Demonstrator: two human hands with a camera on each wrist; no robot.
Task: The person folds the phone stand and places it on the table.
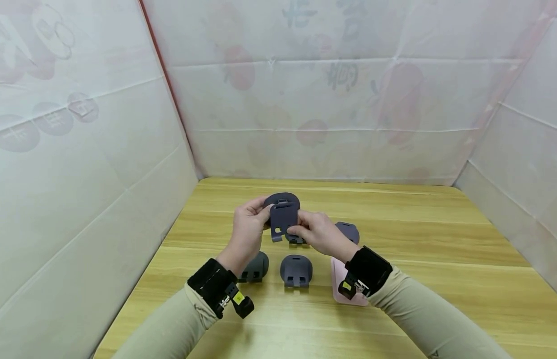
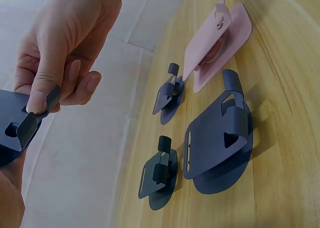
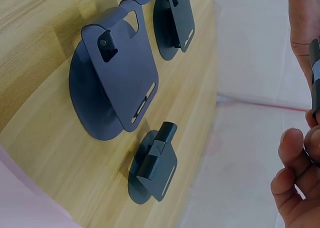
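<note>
Grey stand [image 1: 283, 215] in both hands, fingers hiding edges

The dark grey, matt plastic folding stand [image 1: 283, 215] is showing a smooth, non-reflective finish. The pink plastic stand [image 2: 220, 43] is appearing equally smooth and matt. The light wooden table [image 1: 440, 259] is displaying a visible grain with a faint sheen. The white paper-like walls [image 1: 81, 174] are showing creases.

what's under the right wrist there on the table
A flat pink plastic stand lies on the wooden table, partly covered by the right wrist's black strap. Its far end is hidden in the head view.
</note>
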